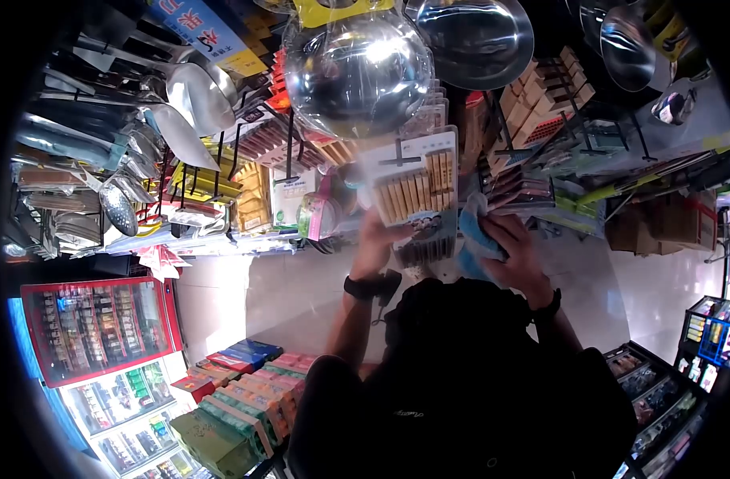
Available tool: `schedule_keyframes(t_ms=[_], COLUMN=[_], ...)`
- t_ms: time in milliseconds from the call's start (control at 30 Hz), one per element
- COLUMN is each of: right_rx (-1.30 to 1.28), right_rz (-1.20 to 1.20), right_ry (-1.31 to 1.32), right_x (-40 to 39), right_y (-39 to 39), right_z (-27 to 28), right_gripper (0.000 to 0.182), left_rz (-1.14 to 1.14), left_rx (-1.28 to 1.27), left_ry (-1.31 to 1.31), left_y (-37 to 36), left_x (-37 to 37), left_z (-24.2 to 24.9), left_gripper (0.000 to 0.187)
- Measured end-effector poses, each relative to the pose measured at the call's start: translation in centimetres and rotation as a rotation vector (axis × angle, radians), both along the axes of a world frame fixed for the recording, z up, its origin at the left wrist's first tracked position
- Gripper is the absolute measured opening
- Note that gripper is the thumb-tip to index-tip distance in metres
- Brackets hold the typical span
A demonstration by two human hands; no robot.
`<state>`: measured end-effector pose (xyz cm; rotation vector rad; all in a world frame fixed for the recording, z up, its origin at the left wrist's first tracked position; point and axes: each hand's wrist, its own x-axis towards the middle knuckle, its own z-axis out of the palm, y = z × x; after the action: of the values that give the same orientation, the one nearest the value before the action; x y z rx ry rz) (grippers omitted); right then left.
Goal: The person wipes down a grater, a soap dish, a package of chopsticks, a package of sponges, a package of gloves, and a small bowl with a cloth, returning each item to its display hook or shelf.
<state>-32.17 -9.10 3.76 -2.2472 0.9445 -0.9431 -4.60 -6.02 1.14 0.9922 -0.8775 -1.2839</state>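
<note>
My left hand (374, 246), with a dark band at the wrist, is at the lower left edge of a card pack of wooden pegs (417, 195), its fingers closed on that edge. The pack hangs upright from a rack hook, and darker packs show below it. To the right, my right hand (515, 254) has its fingers wrapped over a blue cloth-like item (478, 231). That item is beside the pegs, and its far side is hidden by the fingers.
Steel ladles (197, 96) and a skimmer (117, 205) hang at left. A wrapped steel pan (357, 76) and a round steel bowl (476, 40) hang above. Stacked boxes (221, 431) stand lower left, near a red-framed display case (101, 327). Cardboard boxes (660, 227) are at right.
</note>
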Motion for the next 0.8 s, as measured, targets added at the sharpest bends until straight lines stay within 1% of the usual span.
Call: schedule_keyframes(t_ms=[133,333,433,533,667,800], right_rx=[-0.003,0.048,0.053,0.054,0.105,0.1], right_rz=[0.011,-0.012,0.007,0.02,0.03,0.057], right_ry=[0.005,0.006,0.022,0.034,0.03,0.04], right_x=[-0.3,-0.5,-0.8,-0.9,-1.0,-1.4], right_y=[0.1,0.3,0.3,0.3,0.2,-0.1], right_z=[-0.2,-0.2,-0.4,-0.8,-1.1,-1.2], right_gripper=[0.052,0.053,0.055,0.055,0.056,0.056], left_rz=[0.023,0.004,-0.016,-0.019,-0.072,-0.06], left_rx=[0.005,-0.029,0.003,0.034,-0.026,-0.066], left_ry=[0.093,0.065,-0.052,0.055,-0.028,-0.057], left_y=[-0.4,-1.7,-3.1,-4.4,-6.1,-6.5], left_x=[0.4,0.8,1.5,1.7,3.1,2.9], left_z=[-0.3,-0.4,-0.2,-0.3,-3.0,-2.5], left_gripper=[0.048,0.047,0.047,0.048,0.048,0.042])
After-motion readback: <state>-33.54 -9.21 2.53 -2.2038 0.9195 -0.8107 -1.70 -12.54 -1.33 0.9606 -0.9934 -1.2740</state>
